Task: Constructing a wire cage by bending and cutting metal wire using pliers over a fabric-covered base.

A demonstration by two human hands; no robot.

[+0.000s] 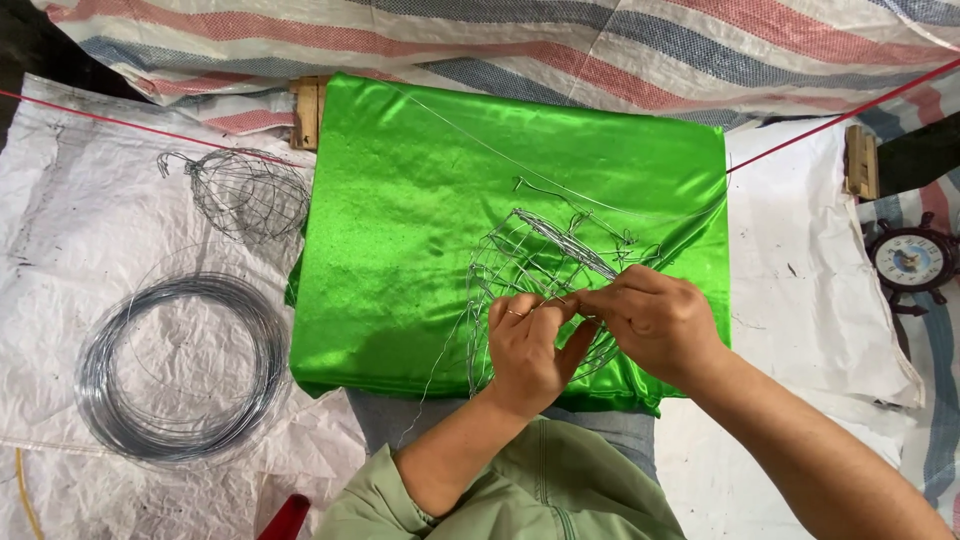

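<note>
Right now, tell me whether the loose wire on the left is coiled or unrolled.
Coiled. The grey wire lies wound in a round, many-stranded ring, flat on the white sheet, apart from both hands.

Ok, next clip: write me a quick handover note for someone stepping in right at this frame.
Left hand and right hand both pinch wire on the wire frame, fingers meeting at its near edge. The frame lies on the green cloth. A finished-looking wire cage and the wire coil lie to the left on white sheeting.
Done: frame partly formed.
Left: loose wire ends still stick out of it.
</note>
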